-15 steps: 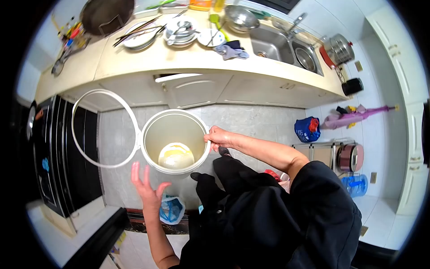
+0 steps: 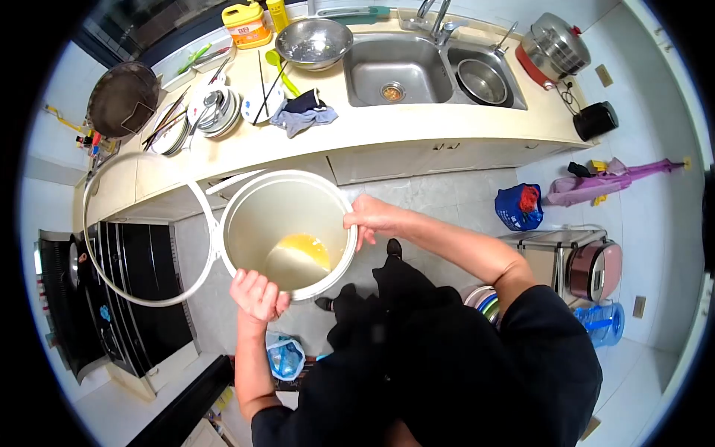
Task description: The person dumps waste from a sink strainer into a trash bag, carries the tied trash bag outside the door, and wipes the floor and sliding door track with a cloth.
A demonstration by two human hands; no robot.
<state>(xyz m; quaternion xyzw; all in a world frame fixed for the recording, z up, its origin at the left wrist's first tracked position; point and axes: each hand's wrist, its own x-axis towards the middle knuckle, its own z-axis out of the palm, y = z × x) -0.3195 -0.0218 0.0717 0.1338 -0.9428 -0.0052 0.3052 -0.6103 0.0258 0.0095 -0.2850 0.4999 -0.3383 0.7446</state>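
A deep white bucket (image 2: pixel 261 201) is held up in front of my body, its mouth toward me. Yellowish liquid (image 2: pixel 302 249) lies at the bottom of it. My left hand (image 2: pixel 257 296) is closed over the rim at the lower left. On the right side of the rim, my right hand (image 2: pixel 370 217) grips with the thumb over the edge. A round white-rimmed lid (image 2: pixel 95 253) with a see-through middle hangs open at the bucket's left, joined to it at the rim.
The counter holds a double sink (image 2: pixel 398 56), a steel bowl (image 2: pixel 314 41), stacked plates (image 2: pixel 217 112) and grey cloths (image 2: pixel 302 119). A black stove (image 2: pixel 141 276) stands at left. A blue bag (image 2: pixel 519 208) and a rice cooker (image 2: pixel 596 270) are at right. A lined bin (image 2: pixel 285 356) sits near my feet.
My left hand has gone from spread fingers beside the bucket to gripping its rim. The bucket has tilted and the liquid shifted; the view has turned toward the sink.
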